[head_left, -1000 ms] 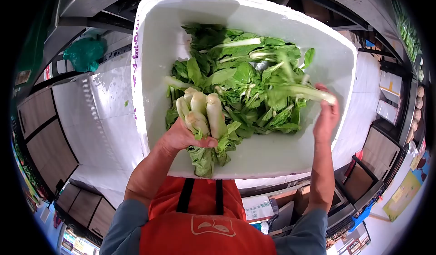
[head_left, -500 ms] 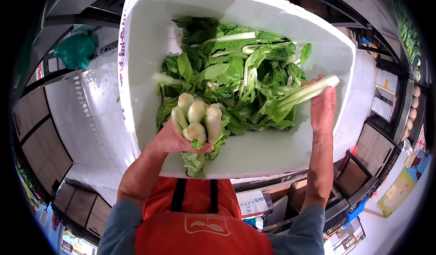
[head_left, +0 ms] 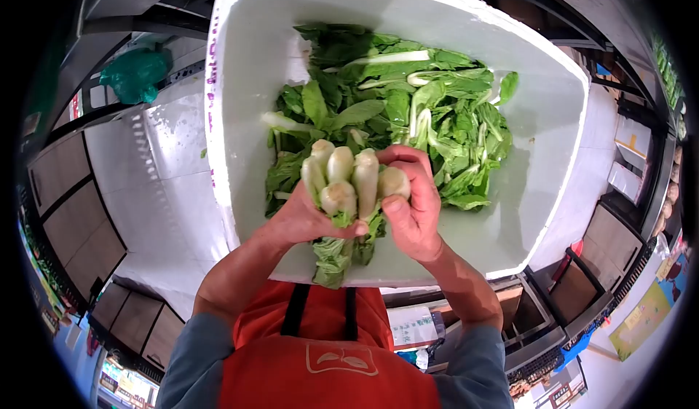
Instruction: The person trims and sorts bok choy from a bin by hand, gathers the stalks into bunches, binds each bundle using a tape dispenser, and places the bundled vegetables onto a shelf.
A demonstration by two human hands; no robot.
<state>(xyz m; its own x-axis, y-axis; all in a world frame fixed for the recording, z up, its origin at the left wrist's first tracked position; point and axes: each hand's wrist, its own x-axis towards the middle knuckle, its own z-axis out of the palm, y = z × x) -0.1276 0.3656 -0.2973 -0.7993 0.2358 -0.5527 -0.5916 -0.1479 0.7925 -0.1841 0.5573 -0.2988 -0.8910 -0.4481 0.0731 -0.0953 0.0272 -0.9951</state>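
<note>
My left hand (head_left: 295, 216) is wrapped round a bunch of leafy greens (head_left: 340, 165), several thick white stem ends pointing up and leaves hanging below. Right beside it, my right hand (head_left: 415, 205) grips one more stalk of leafy greens (head_left: 394, 183) by its pale base, close against the bunch. Both hands are over the near side of a white foam box (head_left: 546, 147). Loose leafy greens (head_left: 466, 88) lie across the bottom of the box, their stems pointing different ways.
A green plastic bag (head_left: 135, 75) sits at the left on a metal frame. Pale floor tiles (head_left: 156, 190) show beside the box. Shelves with round brown produce (head_left: 670, 190) stand at the far right. A paper with writing (head_left: 413, 327) lies near the red apron.
My right hand has come from the box's right side to the left, bringing its stalk up against the bunch in my left hand. The whole view has shifted slightly right.
</note>
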